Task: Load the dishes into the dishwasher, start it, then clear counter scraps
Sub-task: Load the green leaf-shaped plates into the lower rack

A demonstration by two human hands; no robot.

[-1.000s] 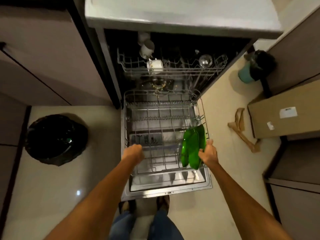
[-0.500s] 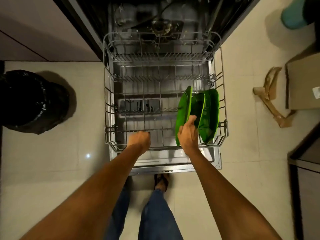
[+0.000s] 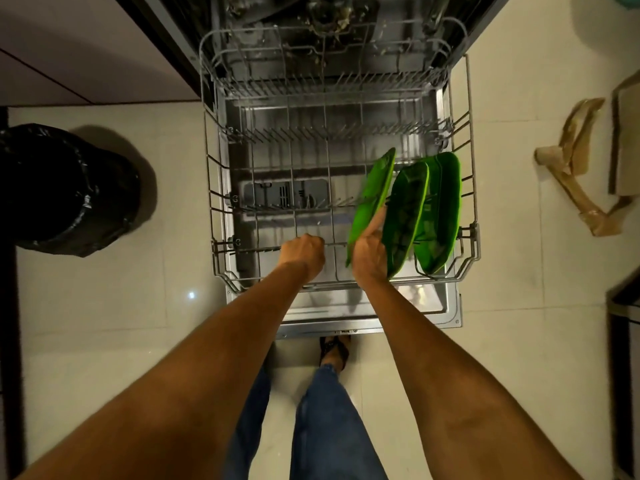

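The dishwasher's lower wire rack (image 3: 221, 188) is pulled out over the open door (image 3: 446, 311). Three green plates stand on edge at its right side. My right hand (image 3: 372, 251) holds the leftmost green plate (image 3: 375, 188) at its near edge, one finger stretched up along its face. The middle plate (image 3: 408, 209) and the right plate (image 3: 443, 202) lean in the tines beside it. My left hand (image 3: 303, 252) is curled over a wire bar near the rack's front; whether it grips the bar is not clear.
A black-lined bin (image 3: 65, 188) stands on the floor to the left. Crumpled brown paper (image 3: 575, 168) and a cardboard box (image 3: 627, 140) lie to the right. Food bits dot the dishwasher floor (image 3: 332, 15). My legs stand just behind the door.
The view has dropped closer over the rack. My right hand came off the rack's right edge and took the leftmost plate, tilting it away from the other two. My left hand stayed in place.
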